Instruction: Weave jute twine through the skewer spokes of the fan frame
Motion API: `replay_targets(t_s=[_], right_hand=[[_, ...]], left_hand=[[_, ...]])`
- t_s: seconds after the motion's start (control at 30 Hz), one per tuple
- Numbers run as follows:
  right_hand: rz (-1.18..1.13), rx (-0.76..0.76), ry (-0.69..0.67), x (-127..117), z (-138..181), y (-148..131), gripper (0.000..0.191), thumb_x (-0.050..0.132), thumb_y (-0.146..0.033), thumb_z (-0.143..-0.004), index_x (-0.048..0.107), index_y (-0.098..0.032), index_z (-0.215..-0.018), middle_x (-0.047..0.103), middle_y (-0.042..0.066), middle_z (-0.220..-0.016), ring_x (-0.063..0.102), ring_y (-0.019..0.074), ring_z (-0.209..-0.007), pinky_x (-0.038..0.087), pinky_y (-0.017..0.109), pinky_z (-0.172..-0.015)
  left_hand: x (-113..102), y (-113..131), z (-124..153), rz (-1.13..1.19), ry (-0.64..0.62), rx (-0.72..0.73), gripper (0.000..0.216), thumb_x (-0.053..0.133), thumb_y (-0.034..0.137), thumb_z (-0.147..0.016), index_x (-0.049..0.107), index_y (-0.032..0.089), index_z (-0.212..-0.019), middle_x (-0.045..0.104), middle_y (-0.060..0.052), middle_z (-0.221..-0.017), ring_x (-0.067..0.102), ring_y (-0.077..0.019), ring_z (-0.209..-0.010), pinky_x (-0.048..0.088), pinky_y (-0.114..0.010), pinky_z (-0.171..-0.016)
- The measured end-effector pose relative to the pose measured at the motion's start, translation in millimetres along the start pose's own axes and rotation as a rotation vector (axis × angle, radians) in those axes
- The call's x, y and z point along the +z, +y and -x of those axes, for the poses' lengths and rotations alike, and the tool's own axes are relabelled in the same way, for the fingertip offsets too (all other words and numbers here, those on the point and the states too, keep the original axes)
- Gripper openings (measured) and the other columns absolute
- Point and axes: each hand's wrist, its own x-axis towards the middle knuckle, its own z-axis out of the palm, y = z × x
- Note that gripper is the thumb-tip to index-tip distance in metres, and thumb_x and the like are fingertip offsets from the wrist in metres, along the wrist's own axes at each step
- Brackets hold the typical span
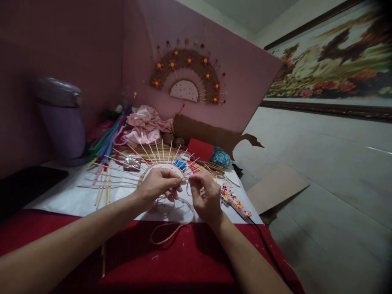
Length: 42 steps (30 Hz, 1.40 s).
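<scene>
A pale half-circle [163,166] with small dots lies on the table, thin wooden sticks [151,152] fanning out from its curved edge. My left hand [161,183] reaches over its front, thumb and forefinger pinched at its right end on what looks like twine. Just to the right, my right hand [206,195] is closed, its fingertips pinching the twine too. From the hands, the brown twine [174,234] hangs in a loose loop over the table's front edge. The exact spot where the twine meets the sticks is hidden by my fingers.
A flowered glue gun [234,201] with a black cord lies right of my right hand. Behind are pink cloth [147,122], a blue yarn ball [221,157], pipe cleaners [107,136] and cardboard [205,132]. A purple container [63,126] stands left. A decorated fan [186,73] hangs behind.
</scene>
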Motion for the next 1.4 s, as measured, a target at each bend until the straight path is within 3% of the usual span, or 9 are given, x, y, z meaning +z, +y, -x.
replay_targets(t_s=[0.17, 0.53, 0.77, 0.9, 1.07, 1.17, 1.3, 1.4], right_hand=[[0.022, -0.008, -0.091, 4, 2, 2, 0.011, 0.05, -0.015, -0.084, 0.06, -0.018, -0.089, 0.064, 0.005, -0.079, 0.058, 0.0164, -0.072, 0.046, 0.028, -0.065], [0.002, 0.05, -0.084, 6, 1, 2, 0.011, 0.052, -0.02, -0.085, 0.062, -0.018, -0.082, 0.065, 0.003, -0.072, 0.059, 0.014, -0.064, 0.045, 0.025, -0.06], [-0.036, 0.162, -0.073, 10, 4, 0, 0.01, 0.05, -0.02, -0.084, 0.058, -0.018, -0.08, 0.063, 0.001, -0.069, 0.058, 0.0132, -0.061, 0.044, 0.024, -0.059], [-0.026, 0.248, -0.034, 14, 2, 3, 0.009, 0.049, -0.022, -0.084, 0.057, -0.018, -0.081, 0.063, 0.002, -0.07, 0.058, 0.0142, -0.063, 0.044, 0.025, -0.059], [-0.096, 0.387, 0.113, 11, -2, 14, 0.013, 0.042, -0.025, -0.089, 0.051, -0.018, -0.083, 0.059, 0.0, -0.071, 0.056, 0.0116, -0.054, 0.043, 0.023, -0.053], [-0.042, 0.316, 0.062, 8, -1, 11, 0.015, 0.036, -0.025, -0.092, 0.048, -0.019, -0.085, 0.056, -0.001, -0.07, 0.054, 0.0122, -0.055, 0.041, 0.024, -0.053], [0.067, 0.172, -0.072, 6, 1, 2, 0.023, 0.036, -0.025, -0.092, 0.048, -0.02, -0.073, 0.052, 0.0, -0.063, 0.051, 0.0132, -0.055, 0.039, 0.025, -0.054], [0.031, 0.146, -0.099, 7, 2, 0, 0.014, 0.044, -0.025, -0.089, 0.054, -0.019, -0.082, 0.059, 0.002, -0.073, 0.054, 0.0139, -0.062, 0.041, 0.025, -0.056]], left_hand=[[3, 2, 2, -0.07, -0.027, 0.033, 0.013, 0.061, 0.018, -0.07, 0.064, 0.01, -0.06, 0.06, -0.001, -0.045, 0.053, -0.0081, -0.039, 0.04, -0.018, -0.042], [7, 1, 2, -0.162, -0.063, 0.09, 0.015, 0.056, 0.022, -0.072, 0.062, 0.01, -0.065, 0.06, -0.001, -0.048, 0.055, -0.0101, -0.04, 0.043, -0.02, -0.042], [8, 1, 3, -0.063, -0.077, 0.067, 0.017, 0.057, 0.025, -0.074, 0.059, 0.011, -0.064, 0.06, 0.0, -0.053, 0.055, -0.0087, -0.041, 0.043, -0.02, -0.043], [10, 3, 4, -0.02, -0.087, 0.05, 0.019, 0.059, 0.026, -0.074, 0.058, 0.012, -0.062, 0.059, 0.0, -0.048, 0.053, -0.0082, -0.039, 0.04, -0.019, -0.041], [9, 0, 3, -0.011, -0.049, 0.013, 0.02, 0.06, 0.028, -0.075, 0.059, 0.012, -0.064, 0.061, 0.0, -0.051, 0.053, -0.008, -0.039, 0.04, -0.019, -0.04], [7, -3, 0, 0.004, -0.05, 0.021, 0.021, 0.058, 0.031, -0.076, 0.059, 0.012, -0.067, 0.062, 0.0, -0.055, 0.054, -0.0088, -0.039, 0.039, -0.019, -0.038], [6, -3, -1, -0.025, -0.045, 0.034, 0.023, 0.055, 0.032, -0.078, 0.058, 0.013, -0.067, 0.059, 0.001, -0.05, 0.053, -0.0089, -0.037, 0.038, -0.019, -0.037], [6, -1, 1, -0.055, -0.053, 0.05, 0.025, 0.053, 0.033, -0.079, 0.056, 0.013, -0.063, 0.057, 0.001, -0.049, 0.052, -0.0089, -0.037, 0.038, -0.019, -0.038]])
